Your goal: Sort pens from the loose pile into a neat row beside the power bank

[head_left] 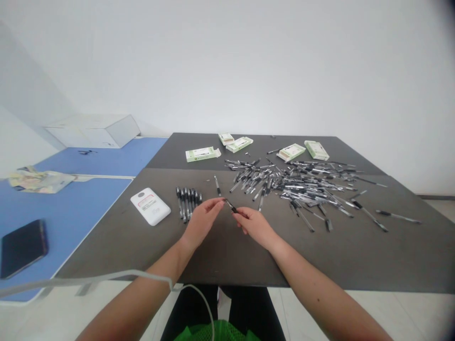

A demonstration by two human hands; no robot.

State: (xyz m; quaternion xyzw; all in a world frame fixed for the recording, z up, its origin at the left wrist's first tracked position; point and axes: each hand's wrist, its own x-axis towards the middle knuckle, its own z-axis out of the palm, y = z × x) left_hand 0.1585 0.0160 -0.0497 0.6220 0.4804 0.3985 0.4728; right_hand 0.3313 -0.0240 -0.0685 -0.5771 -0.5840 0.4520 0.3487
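Note:
Between my left hand (202,220) and my right hand (254,226), a short black pen (231,206) is pinched at the fingertips of both hands, above the dark tabletop (231,255). Much of its length is hidden by my fingers. Beyond my hands, a large loose heap of black-and-clear pens (295,184) lies scattered. Closer to my left hand, several black pens (187,203) lie side by side in a neat row. One single pen (217,185) lies just past my fingertips. Several white-and-green pen boxes (239,144) lie at the far side.
A white power bank (150,206) lies left of the pen row. On the blue desk (67,222) to the left are a black phone (23,248) and crumpled papers (40,181). A grey cable (85,280) crosses below my left forearm. A white box (93,131) stands farther back.

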